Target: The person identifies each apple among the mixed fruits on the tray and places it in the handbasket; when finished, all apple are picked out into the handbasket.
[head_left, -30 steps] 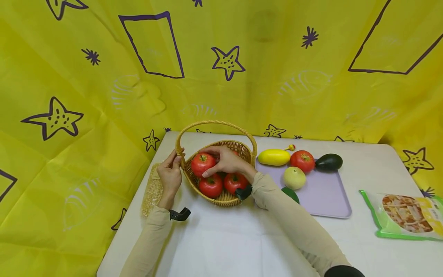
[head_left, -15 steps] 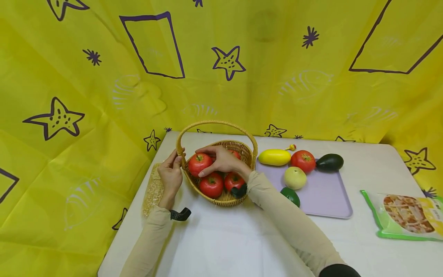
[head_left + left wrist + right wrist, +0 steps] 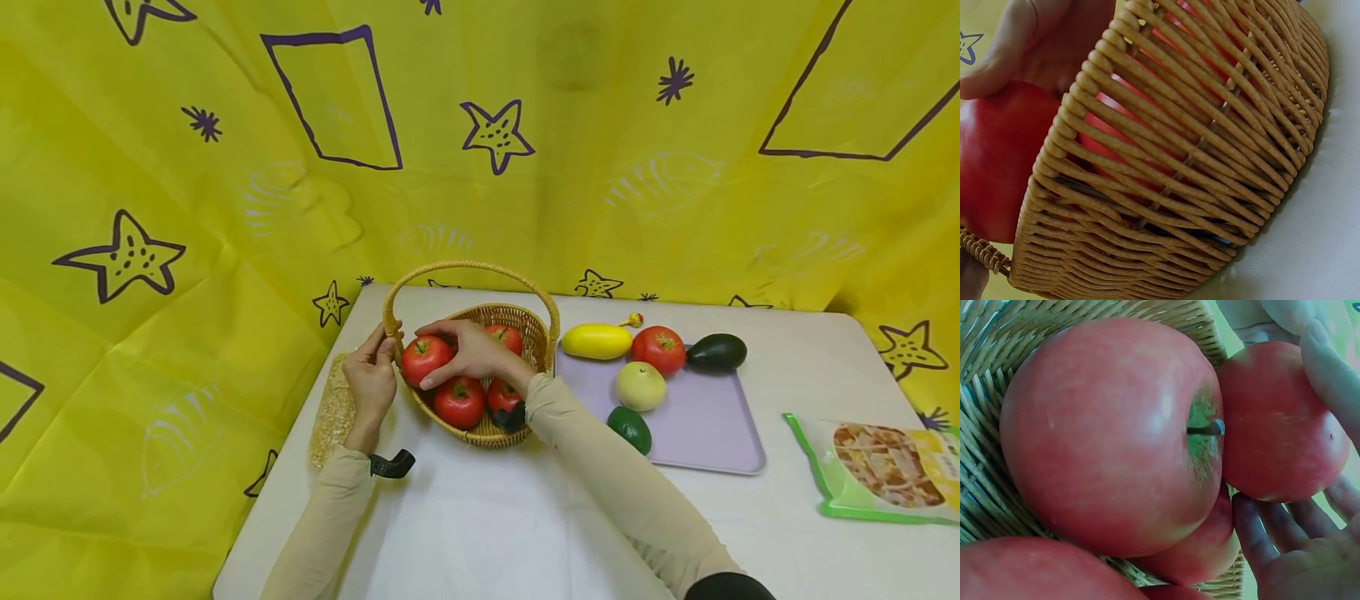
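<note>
My left hand (image 3: 371, 379) holds the left foot of the handle of a wicker basket (image 3: 540, 340). Over the basket's left side my right hand (image 3: 480, 350) grips a red apple (image 3: 426, 360), thumb on the near side and fingers round the far side. More red apples lie inside: one at the front (image 3: 459, 402), one at front right partly behind a black wrist strap, and one at the back (image 3: 506, 337). In the left wrist view the gripped apple (image 3: 997, 156) bulges past the woven rim. The right wrist view shows it (image 3: 1279, 431) touching a large apple (image 3: 1110, 431).
Right of the basket, a lilac tray (image 3: 705, 433) bears a pale round fruit (image 3: 641, 386), a green fruit (image 3: 630, 430), a red fruit (image 3: 658, 350), a dark avocado (image 3: 716, 353) and a yellow fruit (image 3: 596, 341). A grain bag (image 3: 332, 417) lies left, a green-edged food packet (image 3: 885, 462) far right.
My right hand has moved left and slightly down with the apple, towards the basket's left rim. The back apple and the green fruit show more now. My left hand stays on the handle.
</note>
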Tool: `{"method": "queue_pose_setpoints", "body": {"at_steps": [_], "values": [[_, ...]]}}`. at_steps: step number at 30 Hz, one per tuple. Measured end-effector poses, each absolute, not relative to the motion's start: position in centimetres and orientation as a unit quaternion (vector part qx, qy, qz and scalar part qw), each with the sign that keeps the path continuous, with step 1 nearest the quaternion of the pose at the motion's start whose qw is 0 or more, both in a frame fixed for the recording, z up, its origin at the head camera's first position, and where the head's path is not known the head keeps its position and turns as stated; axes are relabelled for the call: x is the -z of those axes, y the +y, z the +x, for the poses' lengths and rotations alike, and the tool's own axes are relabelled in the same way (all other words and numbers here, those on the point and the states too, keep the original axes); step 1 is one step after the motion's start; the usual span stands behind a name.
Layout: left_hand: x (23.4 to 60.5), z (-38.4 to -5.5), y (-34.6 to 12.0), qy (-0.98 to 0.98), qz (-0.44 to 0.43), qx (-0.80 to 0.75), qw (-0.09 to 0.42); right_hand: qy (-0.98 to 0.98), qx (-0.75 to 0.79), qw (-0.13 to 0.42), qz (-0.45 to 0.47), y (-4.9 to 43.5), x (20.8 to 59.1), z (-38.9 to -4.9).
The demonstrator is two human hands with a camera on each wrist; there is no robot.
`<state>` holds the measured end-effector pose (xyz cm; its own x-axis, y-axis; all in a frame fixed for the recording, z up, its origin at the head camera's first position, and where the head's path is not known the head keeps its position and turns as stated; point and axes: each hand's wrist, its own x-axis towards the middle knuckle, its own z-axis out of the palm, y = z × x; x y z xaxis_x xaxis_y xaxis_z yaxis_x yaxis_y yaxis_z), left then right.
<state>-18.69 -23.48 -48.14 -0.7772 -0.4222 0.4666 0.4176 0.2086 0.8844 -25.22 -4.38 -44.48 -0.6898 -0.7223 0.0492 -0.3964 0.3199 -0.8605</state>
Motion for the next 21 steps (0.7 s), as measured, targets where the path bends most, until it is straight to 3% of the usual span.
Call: {"method": "queue_pose_setpoints", "body": {"at_steps": [21], "values": [[48.06,-18.63,-23.41,-0.702,0.013,0.63,0.33,0.823,0.413,0.152,-0.36,-5.35,44.69,-25.45]]}}
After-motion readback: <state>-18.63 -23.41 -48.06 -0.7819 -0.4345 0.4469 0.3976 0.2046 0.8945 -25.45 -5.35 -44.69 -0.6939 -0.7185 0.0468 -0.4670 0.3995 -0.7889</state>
